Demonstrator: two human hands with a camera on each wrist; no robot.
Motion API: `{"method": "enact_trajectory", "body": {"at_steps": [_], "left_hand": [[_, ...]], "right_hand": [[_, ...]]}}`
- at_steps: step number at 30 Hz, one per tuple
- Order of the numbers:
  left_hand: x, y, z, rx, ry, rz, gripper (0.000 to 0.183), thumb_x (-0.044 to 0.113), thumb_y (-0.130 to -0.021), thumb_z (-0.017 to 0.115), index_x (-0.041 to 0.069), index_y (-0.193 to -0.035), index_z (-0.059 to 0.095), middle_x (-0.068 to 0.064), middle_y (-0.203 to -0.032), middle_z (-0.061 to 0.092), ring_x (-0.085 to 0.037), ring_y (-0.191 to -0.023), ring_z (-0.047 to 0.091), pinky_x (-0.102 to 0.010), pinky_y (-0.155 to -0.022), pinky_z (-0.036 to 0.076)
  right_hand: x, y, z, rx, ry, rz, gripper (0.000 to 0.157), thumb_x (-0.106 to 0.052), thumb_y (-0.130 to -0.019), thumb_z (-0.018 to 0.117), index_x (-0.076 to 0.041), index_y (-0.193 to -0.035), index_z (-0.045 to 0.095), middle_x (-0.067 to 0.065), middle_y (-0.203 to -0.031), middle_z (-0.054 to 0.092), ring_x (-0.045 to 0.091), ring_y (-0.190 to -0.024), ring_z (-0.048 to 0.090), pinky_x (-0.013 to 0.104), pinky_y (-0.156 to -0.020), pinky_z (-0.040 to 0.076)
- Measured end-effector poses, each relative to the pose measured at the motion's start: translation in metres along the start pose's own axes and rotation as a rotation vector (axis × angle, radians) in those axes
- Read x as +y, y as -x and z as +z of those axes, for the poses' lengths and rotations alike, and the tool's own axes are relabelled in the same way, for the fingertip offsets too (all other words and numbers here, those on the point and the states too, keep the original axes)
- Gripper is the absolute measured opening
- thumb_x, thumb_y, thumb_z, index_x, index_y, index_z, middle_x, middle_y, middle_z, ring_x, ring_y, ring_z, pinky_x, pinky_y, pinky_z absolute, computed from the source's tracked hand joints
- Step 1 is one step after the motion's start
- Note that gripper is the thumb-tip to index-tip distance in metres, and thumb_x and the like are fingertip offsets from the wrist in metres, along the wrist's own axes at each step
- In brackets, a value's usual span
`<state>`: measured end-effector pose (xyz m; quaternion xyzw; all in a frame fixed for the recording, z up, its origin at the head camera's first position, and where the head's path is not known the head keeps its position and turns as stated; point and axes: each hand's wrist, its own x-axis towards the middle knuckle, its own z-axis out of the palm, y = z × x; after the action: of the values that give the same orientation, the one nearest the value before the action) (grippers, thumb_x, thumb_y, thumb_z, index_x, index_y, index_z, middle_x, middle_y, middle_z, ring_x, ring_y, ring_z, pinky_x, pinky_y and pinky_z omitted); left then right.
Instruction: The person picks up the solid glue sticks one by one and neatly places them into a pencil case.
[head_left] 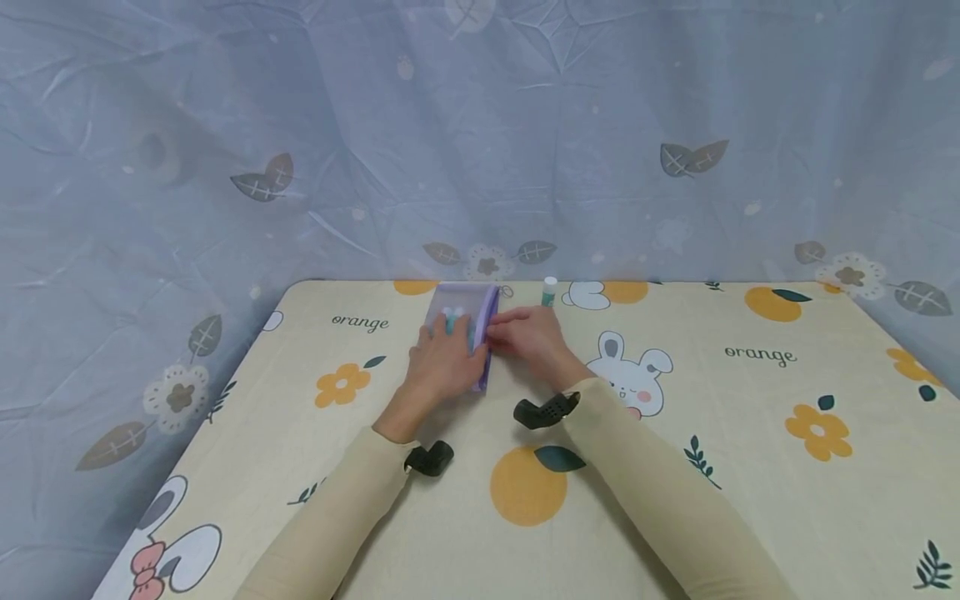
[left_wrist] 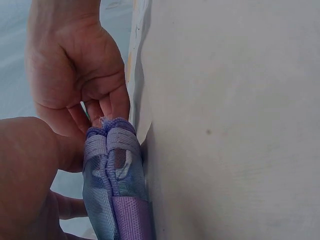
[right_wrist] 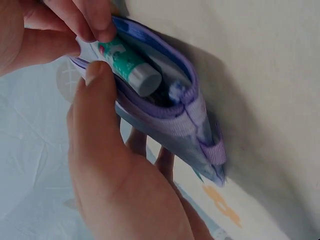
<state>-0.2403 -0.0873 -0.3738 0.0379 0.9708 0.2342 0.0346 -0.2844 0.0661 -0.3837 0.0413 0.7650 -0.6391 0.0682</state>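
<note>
A purple-edged mesh pouch lies on the table, its opening facing right. My left hand lies over its upper side and holds it, with the thumb at the rim and the fingers against the mesh. At that rim my right hand pinches the edge between thumb and fingertips. The mouth gapes, showing a green glue stick with a white cap inside, its far end under the right fingertips. Teal shapes with white tops show through the mesh in the head view. The left wrist view shows the pouch's end seam.
Another glue stick with a white cap stands upright just behind the right hand, its base hidden. A cream tablecloth printed with oranges, flowers and rabbits covers the table. A grey-blue patterned curtain hangs along the back and left edges.
</note>
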Motion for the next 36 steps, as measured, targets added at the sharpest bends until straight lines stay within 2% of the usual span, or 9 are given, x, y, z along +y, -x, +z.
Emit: {"method": "enact_trajectory", "body": {"at_steps": [4,9,15,21,36], "left_hand": [[0.000,0.000,0.001,-0.002,0.000,-0.001,0.069,0.044,-0.107,0.050,0.011,-0.166,0.033,-0.026,-0.176,0.017,-0.053,-0.160,0.020,-0.075,-0.121,0.028],[-0.001,0.000,0.001,-0.008,0.009,-0.001,0.069,0.043,-0.108,0.050,0.012,-0.167,0.032,-0.026,-0.176,0.015,-0.053,-0.161,0.017,-0.076,-0.121,0.027],[0.000,0.001,0.000,-0.010,0.015,0.002,0.069,0.042,-0.108,0.049,0.011,-0.167,0.032,-0.027,-0.176,0.015,-0.053,-0.161,0.018,-0.076,-0.121,0.027],[-0.002,0.001,0.000,-0.005,0.004,0.003,0.068,0.042,-0.107,0.048,0.011,-0.166,0.033,-0.028,-0.175,0.017,-0.054,-0.160,0.020,-0.076,-0.120,0.029],[-0.003,-0.002,0.003,-0.005,0.008,0.010,0.069,0.044,-0.108,0.048,0.012,-0.166,0.033,-0.027,-0.176,0.016,-0.054,-0.160,0.019,-0.075,-0.120,0.028]], "right_hand": [[-0.001,0.000,-0.006,0.013,0.078,-0.040,0.029,-0.011,-0.093,0.079,-0.003,-0.120,0.078,0.019,-0.115,0.080,0.019,-0.096,0.079,0.029,-0.087,0.063],[-0.001,-0.001,-0.009,0.010,0.063,-0.083,0.038,-0.017,-0.093,0.080,-0.008,-0.129,0.075,0.014,-0.125,0.077,0.025,-0.105,0.078,0.035,-0.092,0.063],[-0.004,0.000,-0.011,0.037,0.098,-0.204,0.040,-0.022,-0.095,0.080,-0.010,-0.133,0.073,0.009,-0.132,0.075,0.027,-0.122,0.071,0.041,-0.105,0.057],[-0.009,0.002,-0.013,0.046,0.138,-0.285,0.040,-0.023,-0.097,0.078,-0.014,-0.135,0.072,0.007,-0.131,0.075,0.024,-0.124,0.070,0.040,-0.103,0.058],[-0.017,0.005,-0.013,0.072,0.068,-0.326,0.039,-0.019,-0.097,0.077,-0.011,-0.135,0.072,0.010,-0.128,0.077,0.025,-0.123,0.071,0.039,-0.104,0.058]]}}
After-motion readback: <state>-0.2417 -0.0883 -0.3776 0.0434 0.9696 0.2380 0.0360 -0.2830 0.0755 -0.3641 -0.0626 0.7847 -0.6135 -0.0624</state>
